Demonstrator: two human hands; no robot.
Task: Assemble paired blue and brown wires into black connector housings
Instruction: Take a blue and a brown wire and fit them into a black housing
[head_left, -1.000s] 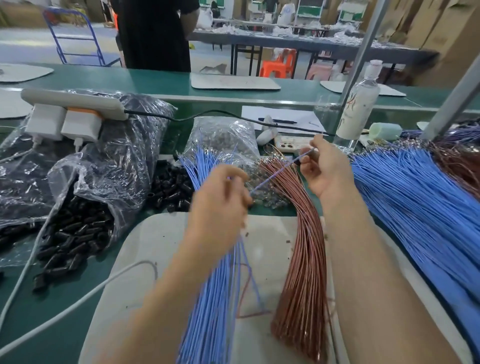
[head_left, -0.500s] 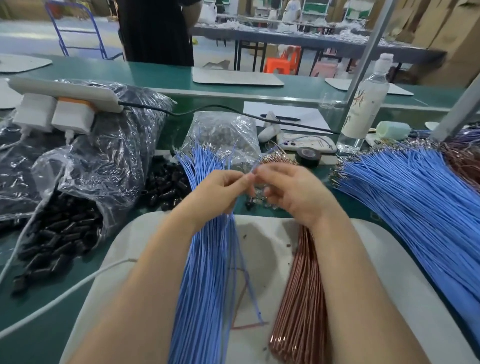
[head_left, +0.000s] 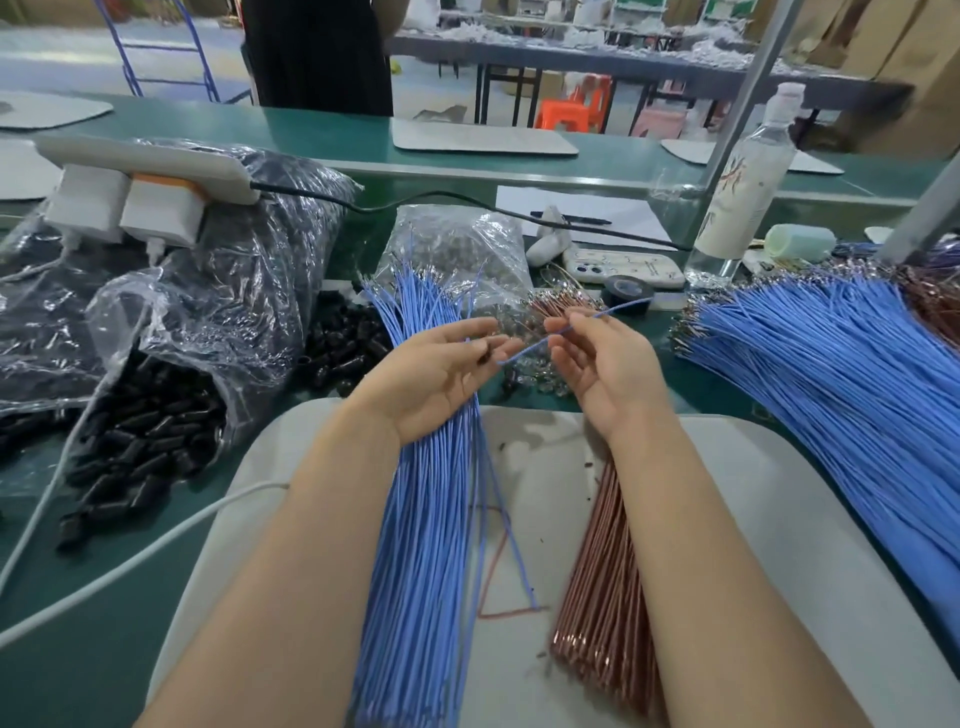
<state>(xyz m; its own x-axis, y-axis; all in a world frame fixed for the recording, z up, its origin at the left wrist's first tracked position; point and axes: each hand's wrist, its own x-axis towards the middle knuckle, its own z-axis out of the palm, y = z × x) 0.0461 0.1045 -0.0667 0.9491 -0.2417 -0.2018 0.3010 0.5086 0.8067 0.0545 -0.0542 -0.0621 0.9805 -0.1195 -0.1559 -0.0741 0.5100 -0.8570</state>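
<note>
L hand (head_left: 441, 374) palm up, fingertips pinching a small dark piece (head_left: 485, 357). It's blurred, can't confirm it's a housing. R hand (head_left: 602, 364) pinches a single blue wire (head_left: 525, 348) btwn thumb & forefinger. Wire's near end meets the dark piece, other end points far-right. Brown bundle (head_left: 597, 597) partly hidden by R forearm. Blue bundle (head_left: 426, 519) runs under L wrist. Black housings (head_left: 150, 431) at left, half inside plastic bag (head_left: 218, 312).

Glossy crinkled clear plastic bags (head_left: 208, 291) at left hold matt black plastic connector housings (head_left: 140, 441). Smooth blue plastic-coated wires (head_left: 431, 509) lie beside shiny coppery-brown wires (head_left: 602, 597) on a matt grey mat (head_left: 753, 519).
</note>
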